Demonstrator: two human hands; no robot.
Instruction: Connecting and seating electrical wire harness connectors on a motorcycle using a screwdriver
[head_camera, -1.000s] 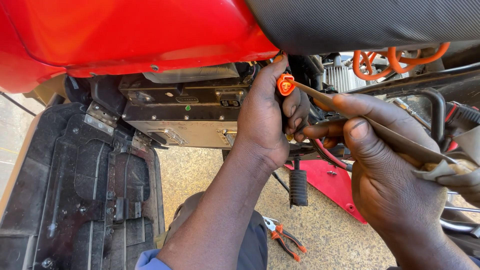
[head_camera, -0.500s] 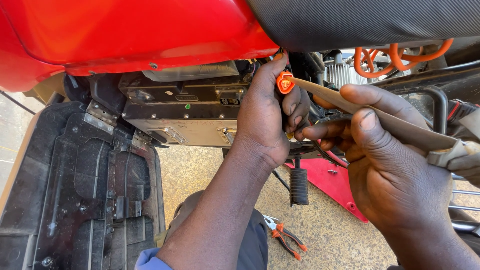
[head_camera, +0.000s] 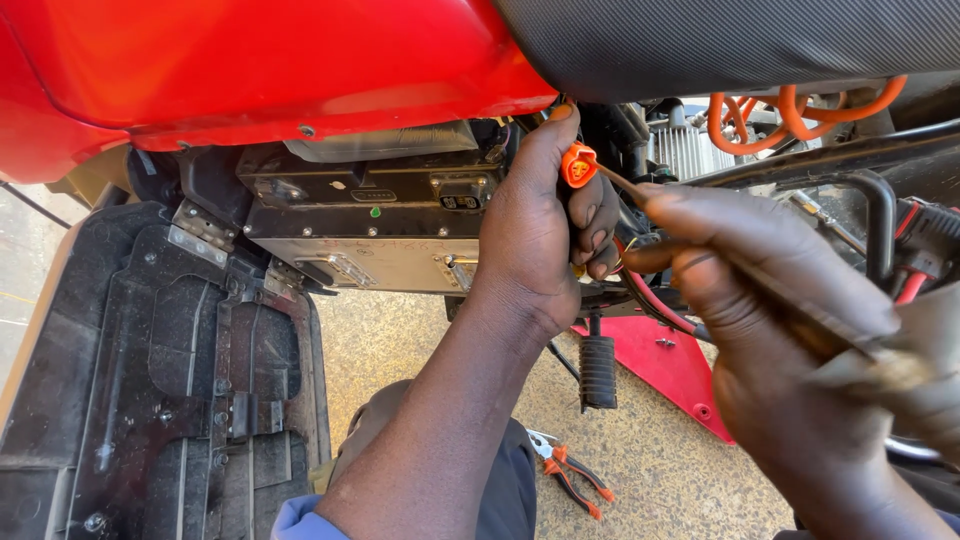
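From the head view, my left hand (head_camera: 540, 235) is clenched around the small orange connector (head_camera: 578, 165), pinching it between thumb and curled fingers just under the edge of the red body panel (head_camera: 260, 65) and beside the grey metal box (head_camera: 370, 225). My right hand (head_camera: 760, 330) grips a thin metal tool (head_camera: 800, 310), whose tip touches the connector. Compared with half a second ago, the right hand has slid a little lower and closer to the camera, blurring, while the left hand and connector stay put. Orange-handled pliers (head_camera: 572, 478) lie on the gritty floor (head_camera: 420, 340), near the black footpeg (head_camera: 598, 370).
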